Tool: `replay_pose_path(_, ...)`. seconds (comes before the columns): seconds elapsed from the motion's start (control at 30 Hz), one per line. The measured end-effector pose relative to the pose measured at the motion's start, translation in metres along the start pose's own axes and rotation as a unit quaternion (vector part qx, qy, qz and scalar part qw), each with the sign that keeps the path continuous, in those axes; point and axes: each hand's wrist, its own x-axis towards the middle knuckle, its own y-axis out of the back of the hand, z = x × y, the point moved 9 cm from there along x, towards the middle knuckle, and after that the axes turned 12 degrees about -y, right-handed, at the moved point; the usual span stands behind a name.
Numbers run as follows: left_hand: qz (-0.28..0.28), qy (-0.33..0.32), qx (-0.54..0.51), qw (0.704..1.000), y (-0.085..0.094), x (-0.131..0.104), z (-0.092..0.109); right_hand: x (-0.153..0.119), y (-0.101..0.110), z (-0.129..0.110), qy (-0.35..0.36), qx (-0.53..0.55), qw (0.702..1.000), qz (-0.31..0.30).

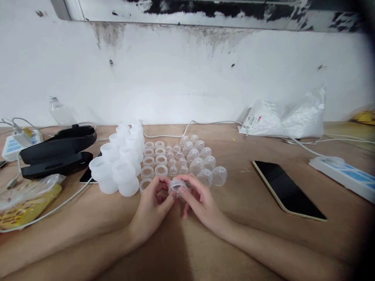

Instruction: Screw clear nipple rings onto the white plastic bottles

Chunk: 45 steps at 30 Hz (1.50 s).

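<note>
Clear cap (177, 186) is sitting between your two hands, low over worktop (249, 203), just in front of sorted rows. You are pinching it: left hand (154, 205) fingers closing on its left rim, right hand (199, 199) fingers gripping its right side, thumb tips meeting near its top. Progress judged early: frosted cups (118, 164), rings (154, 160), small cones (175, 160) and clear domes (202, 162) are all lying separate in rows, apparently waiting. Phone (288, 191) is lying well apart, right.
</note>
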Motion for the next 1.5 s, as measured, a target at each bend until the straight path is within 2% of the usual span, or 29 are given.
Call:
replay_pose_path(0.13,-0.008,-0.014,0.036,0.999,0.002,-0.002,0.002,-0.004,0.000,-0.003,0.018,-0.004,1.000,-0.005)
replay_pose_path(0.47,-0.050,-0.001,0.144,0.988,-0.001,0.002,0.002,0.001,0.000,0.003,-0.011,0.010,1.000,0.011)
replay_pose_path(0.7,-0.049,0.002,0.129,0.991,-0.001,0.005,0.002,0.003,-0.001,0.006,-0.041,0.030,0.999,0.012)
replay_pose_path(0.93,-0.067,-0.036,0.149,0.986,-0.005,-0.001,0.016,-0.003,0.001,-0.001,0.015,-0.012,0.999,0.028)
replay_pose_path(1.13,-0.070,-0.048,0.223,0.971,-0.004,0.002,0.016,-0.002,-0.001,0.001,0.006,-0.038,0.999,0.026)
replay_pose_path(1.27,-0.079,-0.035,0.213,0.973,-0.005,0.001,0.013,0.000,0.000,0.005,-0.011,-0.030,0.999,0.024)
replay_pose_path(1.43,-0.075,-0.034,0.247,0.965,-0.004,-0.004,0.014,-0.005,0.001,-0.002,0.026,-0.021,0.999,0.022)
replay_pose_path(1.5,-0.070,-0.040,0.248,0.965,-0.003,-0.004,0.014,-0.005,0.001,-0.002,0.018,-0.020,0.999,0.021)
